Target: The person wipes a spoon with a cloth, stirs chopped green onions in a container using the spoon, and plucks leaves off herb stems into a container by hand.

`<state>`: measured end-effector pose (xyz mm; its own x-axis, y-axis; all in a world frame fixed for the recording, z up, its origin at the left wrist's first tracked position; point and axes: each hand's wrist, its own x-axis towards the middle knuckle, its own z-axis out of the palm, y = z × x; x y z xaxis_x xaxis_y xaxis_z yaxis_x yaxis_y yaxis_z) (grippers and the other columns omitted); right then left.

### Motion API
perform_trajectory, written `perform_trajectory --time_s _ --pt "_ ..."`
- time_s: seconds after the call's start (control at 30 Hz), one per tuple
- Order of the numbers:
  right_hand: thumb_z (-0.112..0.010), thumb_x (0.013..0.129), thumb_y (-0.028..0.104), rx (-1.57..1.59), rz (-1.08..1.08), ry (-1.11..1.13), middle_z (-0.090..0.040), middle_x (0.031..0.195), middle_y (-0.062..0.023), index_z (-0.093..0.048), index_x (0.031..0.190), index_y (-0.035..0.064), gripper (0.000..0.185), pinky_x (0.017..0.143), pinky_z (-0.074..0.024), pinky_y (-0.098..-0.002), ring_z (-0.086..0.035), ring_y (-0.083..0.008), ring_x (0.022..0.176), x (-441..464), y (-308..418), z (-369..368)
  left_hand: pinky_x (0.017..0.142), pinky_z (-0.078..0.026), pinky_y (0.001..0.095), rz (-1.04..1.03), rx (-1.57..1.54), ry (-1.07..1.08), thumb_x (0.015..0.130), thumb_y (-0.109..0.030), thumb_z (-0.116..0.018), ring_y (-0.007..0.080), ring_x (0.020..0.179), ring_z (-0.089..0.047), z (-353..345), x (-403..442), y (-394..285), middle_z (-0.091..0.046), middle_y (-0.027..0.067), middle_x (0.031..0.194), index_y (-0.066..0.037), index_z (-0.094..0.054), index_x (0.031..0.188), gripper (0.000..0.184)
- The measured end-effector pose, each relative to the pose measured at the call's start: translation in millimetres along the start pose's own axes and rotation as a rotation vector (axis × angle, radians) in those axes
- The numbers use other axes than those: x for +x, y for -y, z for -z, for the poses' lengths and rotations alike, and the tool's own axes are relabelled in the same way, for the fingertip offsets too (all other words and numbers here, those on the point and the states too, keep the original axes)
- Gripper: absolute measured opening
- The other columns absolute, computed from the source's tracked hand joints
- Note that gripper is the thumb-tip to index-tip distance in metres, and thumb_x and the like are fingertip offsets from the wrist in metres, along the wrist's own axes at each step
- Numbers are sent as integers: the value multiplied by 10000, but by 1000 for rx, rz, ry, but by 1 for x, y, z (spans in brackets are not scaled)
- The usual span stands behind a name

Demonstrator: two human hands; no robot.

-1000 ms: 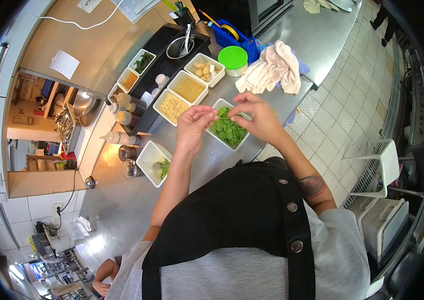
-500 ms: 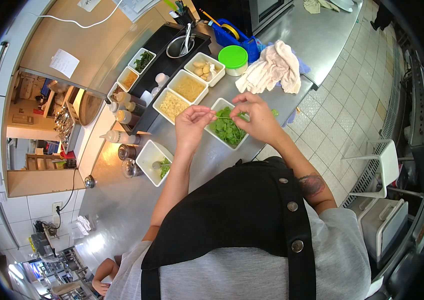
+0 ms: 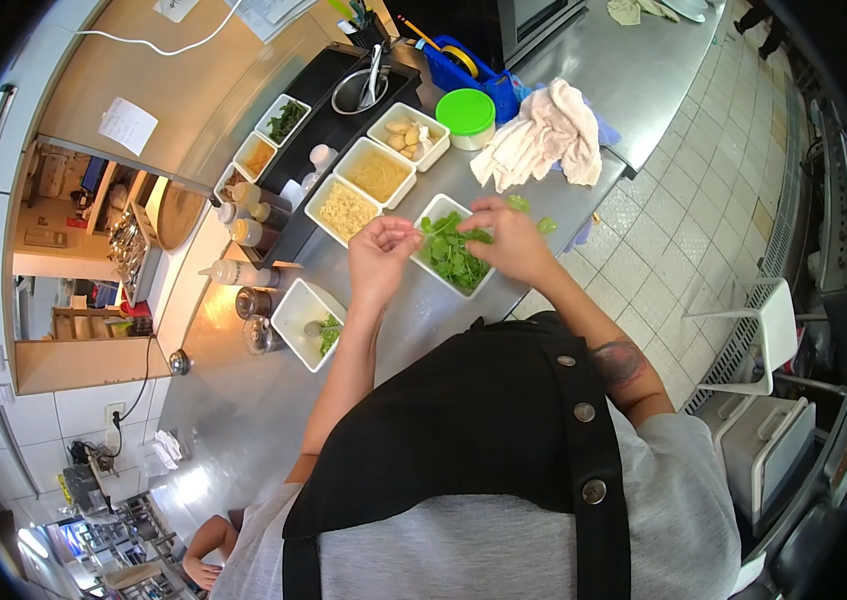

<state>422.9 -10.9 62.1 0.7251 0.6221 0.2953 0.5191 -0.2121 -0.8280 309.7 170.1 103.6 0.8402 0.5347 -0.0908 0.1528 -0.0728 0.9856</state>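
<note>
A white rectangular tub (image 3: 468,293) of leafy green herbs (image 3: 457,262) stands on the counter in front of me. At its left rim, my left hand (image 3: 376,262) is closed in a pinch on a thin herb stem (image 3: 423,229), whose leafy end lies over the tub. My right hand (image 3: 516,245) hangs above the tub's right side, fingers curled down at the leaves. What its fingertips hold is hidden. A few loose leaves (image 3: 546,225) lie just beyond this hand. Near my left forearm stands another white tub (image 3: 290,322) with a little chopped green in it.
Tubs of chopped pale food (image 3: 346,211), yellowish shreds (image 3: 376,176) and pale pieces (image 3: 406,138) stand beyond my left hand. A green-lidded container (image 3: 466,114), a crumpled towel (image 3: 551,138) and a blue caddy (image 3: 464,75) are farther back. Squeeze bottles (image 3: 254,235) line the left. Another person's arm (image 3: 212,550) shows lower left.
My hands have drawn slightly apart from the stem they both pinched. The right hand has tilted down toward the leaves, and more loose leaves show behind it.
</note>
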Motion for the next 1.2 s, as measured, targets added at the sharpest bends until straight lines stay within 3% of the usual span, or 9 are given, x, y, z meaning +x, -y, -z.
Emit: perform_trajectory --time_s 0.13,0.33,0.63,0.73,0.93,1.03,1.2 --pt "-757 738 158 -57 -27 56 -659 1117 -178 -751 982 76 257 865 -525 -404 -655 -354 967 1 7 -2 686 -514 211 -30 77 -16 829 66 -697 91 732 -629 2 0 2 -669 47 818 15 -634 933 132" --pt "-738 770 93 40 55 -19 -656 1057 -128 -731 923 70 155 850 -511 -396 -640 -307 970 7 36 14 682 -511 207 -31 131 13 831 61 -700 85 733 -628 -1 2 5 -671 41 821 10 -631 930 130" --pt "-708 705 44 -44 200 -36 -634 1044 -113 -657 772 50 84 831 -506 -383 -632 -306 949 5 32 7 682 -504 207 -21 46 67 829 61 -702 78 742 -621 -10 -2 -2 -670 36 825 -6 -624 908 130" --pt "-705 697 98 -90 221 -48 -636 1008 -91 -629 713 66 84 781 -501 -413 -630 -301 924 6 33 5 633 -468 200 -30 29 58 823 55 -703 59 689 -583 -13 -3 2 -667 32 803 -8 -623 883 118" --pt "-696 695 93 32 65 -171 -641 959 -96 -641 713 67 64 766 -507 -415 -631 -310 923 10 13 3 625 -463 198 -88 38 -69 822 63 -694 60 688 -583 -12 1 12 -662 29 806 -10 -618 880 120" --pt "-714 690 110 -142 30 -239 -651 947 -94 -680 727 77 60 758 -514 -414 -636 -306 920 11 -4 16 619 -465 202 -73 41 -116 824 64 -684 61 684 -583 -5 3 10 -659 26 802 -9 -621 876 109" --pt "-722 699 131 -492 -264 -110 -662 984 -87 -723 769 95 78 814 -504 -479 -626 -312 971 10 -26 36 638 -485 208 -30 147 -82 820 36 -705 73 701 -609 0 4 16 -664 30 797 -7 -615 890 121"
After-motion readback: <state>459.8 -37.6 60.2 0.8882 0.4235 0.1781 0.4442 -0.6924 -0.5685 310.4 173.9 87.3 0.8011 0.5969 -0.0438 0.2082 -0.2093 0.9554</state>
